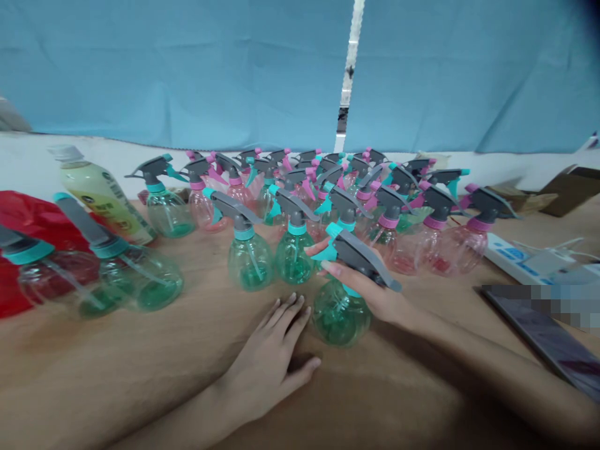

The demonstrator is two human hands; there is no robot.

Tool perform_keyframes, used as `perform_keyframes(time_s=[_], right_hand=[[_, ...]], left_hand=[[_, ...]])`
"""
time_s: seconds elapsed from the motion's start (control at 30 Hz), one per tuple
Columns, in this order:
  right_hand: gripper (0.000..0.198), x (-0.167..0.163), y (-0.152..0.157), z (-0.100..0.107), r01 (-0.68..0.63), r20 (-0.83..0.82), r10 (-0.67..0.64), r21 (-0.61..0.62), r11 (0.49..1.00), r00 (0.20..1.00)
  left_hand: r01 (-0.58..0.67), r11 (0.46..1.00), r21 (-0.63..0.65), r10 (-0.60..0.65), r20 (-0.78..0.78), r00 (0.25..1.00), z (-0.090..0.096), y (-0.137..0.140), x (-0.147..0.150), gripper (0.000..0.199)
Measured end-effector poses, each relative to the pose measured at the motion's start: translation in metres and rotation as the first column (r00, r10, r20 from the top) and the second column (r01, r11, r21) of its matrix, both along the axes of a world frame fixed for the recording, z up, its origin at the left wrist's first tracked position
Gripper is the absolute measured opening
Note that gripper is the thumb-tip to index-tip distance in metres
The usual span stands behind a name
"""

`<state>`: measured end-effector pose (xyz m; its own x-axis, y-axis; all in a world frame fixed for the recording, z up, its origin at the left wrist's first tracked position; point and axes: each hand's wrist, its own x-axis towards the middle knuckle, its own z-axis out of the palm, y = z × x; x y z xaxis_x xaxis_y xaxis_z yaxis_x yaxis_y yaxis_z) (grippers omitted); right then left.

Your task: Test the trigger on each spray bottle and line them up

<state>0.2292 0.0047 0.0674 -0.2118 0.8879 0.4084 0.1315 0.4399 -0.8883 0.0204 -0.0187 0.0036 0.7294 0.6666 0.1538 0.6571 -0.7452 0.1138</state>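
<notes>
My right hand (375, 290) is wrapped round the neck of a green spray bottle (341, 315) with a grey and turquoise trigger head. The bottle stands about upright at the front of the group. Flat on the wooden table (187, 375) lies my left hand (274, 350), its fingers spread and holding nothing, just left of that bottle. Two more green spray bottles, one at the left (252, 262) and one nearer the middle (295, 256), stand beyond my left fingertips. Some of the right fingers are hidden behind the spray head.
Several pink spray bottles (462, 247) and green ones crowd the back. At left are two green spray bottles (143, 281), a red bag (37, 219) and a pale labelled bottle (100, 194). On the right lie a power strip (510, 253), a dark tablet-like slab (539, 337) and a cardboard box (569, 194).
</notes>
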Motion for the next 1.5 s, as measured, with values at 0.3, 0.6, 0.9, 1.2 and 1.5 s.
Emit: perform_keyframes(time_s=[0.3, 0.6, 0.9, 1.2, 1.5], right_hand=[[0.020, -0.0008, -0.0008, 0.0009, 0.017, 0.011, -0.017, 0.006, 1.000, 1.000], [0.018, 0.0013, 0.0003, 0.0034, -0.010, 0.021, 0.009, 0.037, 0.999, 1.000], [0.021, 0.0043, -0.0007, 0.0025, 0.089, 0.120, -0.102, 0.113, 0.990, 0.988], [0.022, 0.0050, 0.0026, 0.0026, 0.008, 0.068, -0.014, 0.081, 0.997, 0.998], [0.018, 0.0036, -0.0012, 0.0030, -0.035, 0.016, 0.035, 0.034, 0.999, 0.999]], left_hand=[[0.000, 1.000, -0.012, 0.001, 0.027, 1.000, 0.0001, -0.0007, -0.0004, 0.060], [-0.006, 1.000, -0.020, 0.006, 0.001, 1.000, -0.0002, -0.0004, -0.0004, 0.063], [0.005, 1.000, -0.011, -0.005, 0.021, 1.000, -0.0021, -0.0003, -0.0011, 0.063], [0.002, 1.000, -0.009, -0.002, -0.003, 1.000, -0.0003, -0.0001, -0.0002, 0.062], [-0.001, 1.000, 0.005, 0.001, 0.031, 1.000, -0.0024, 0.0001, -0.0016, 0.061]])
